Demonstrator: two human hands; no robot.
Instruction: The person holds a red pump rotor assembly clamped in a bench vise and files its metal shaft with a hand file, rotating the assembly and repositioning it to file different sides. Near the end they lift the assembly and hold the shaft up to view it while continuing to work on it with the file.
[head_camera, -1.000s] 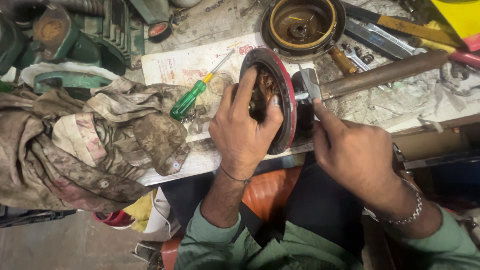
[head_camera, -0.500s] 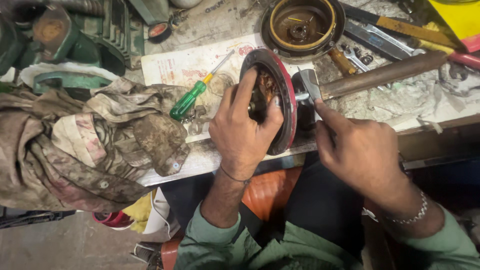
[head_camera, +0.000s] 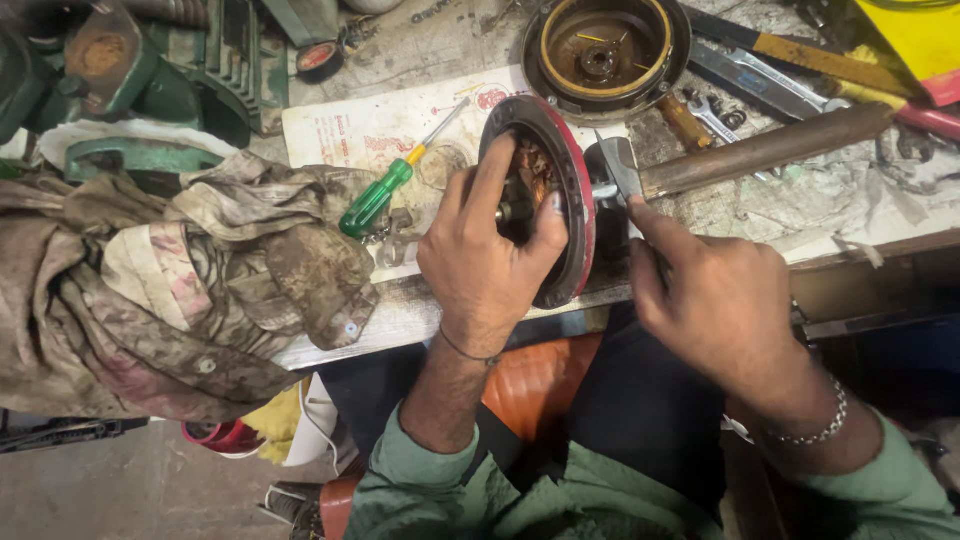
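Note:
My left hand grips a round motor part with a red rim, stood on edge at the bench's front; copper windings show inside it. My right hand is closed around a thin dark tool whose tip touches the part's centre from the right. Behind that tip lies a hammer, with its metal head and wooden handle.
A green-handled screwdriver lies on a printed paper sheet. A dirty rag covers the left of the bench. A round metal housing, wrenches, a knife and a green machine body sit at the back.
My right hand has shifted a little along the tool; the left hand and the motor part stay put.

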